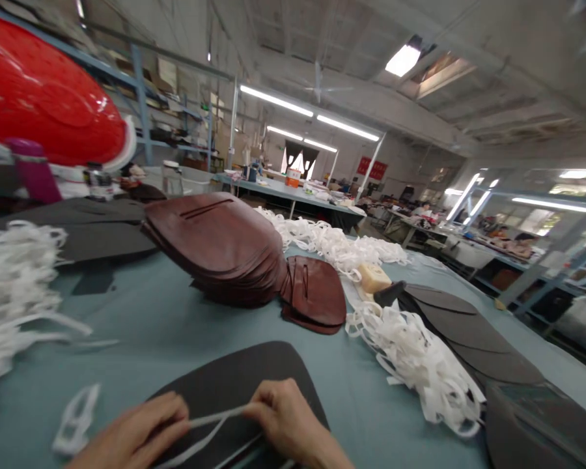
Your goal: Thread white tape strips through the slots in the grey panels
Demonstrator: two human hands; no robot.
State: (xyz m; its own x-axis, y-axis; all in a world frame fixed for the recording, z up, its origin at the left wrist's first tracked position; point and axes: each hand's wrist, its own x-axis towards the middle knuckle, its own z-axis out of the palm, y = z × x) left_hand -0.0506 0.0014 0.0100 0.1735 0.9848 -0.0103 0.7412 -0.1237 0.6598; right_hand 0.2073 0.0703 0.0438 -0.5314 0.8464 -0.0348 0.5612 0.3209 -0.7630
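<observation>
Both hands are low in the head view, over a dark grey curved panel (244,371) lying on the blue-green table (215,332). Between them a narrow white strip (217,417) is stretched. My left hand (141,430) pinches its left end, while my right hand (286,417) pinches it on the right, thumb and fingers closed. More pale strip runs below across the panel, toward the bottom edge. A slot shows there, partly cut off by the frame. Left of my left hand lies a small loop of white strip (78,417).
Brown leather-like panels (219,241) are stacked ahead, with a smaller brown pile (317,293) beside them. Heaps of white strips lie left (19,280) and right (420,365). Overlapping dark panels (478,339) line the right side. A yellowish block (374,278) and a purple bottle (34,169) stand farther back.
</observation>
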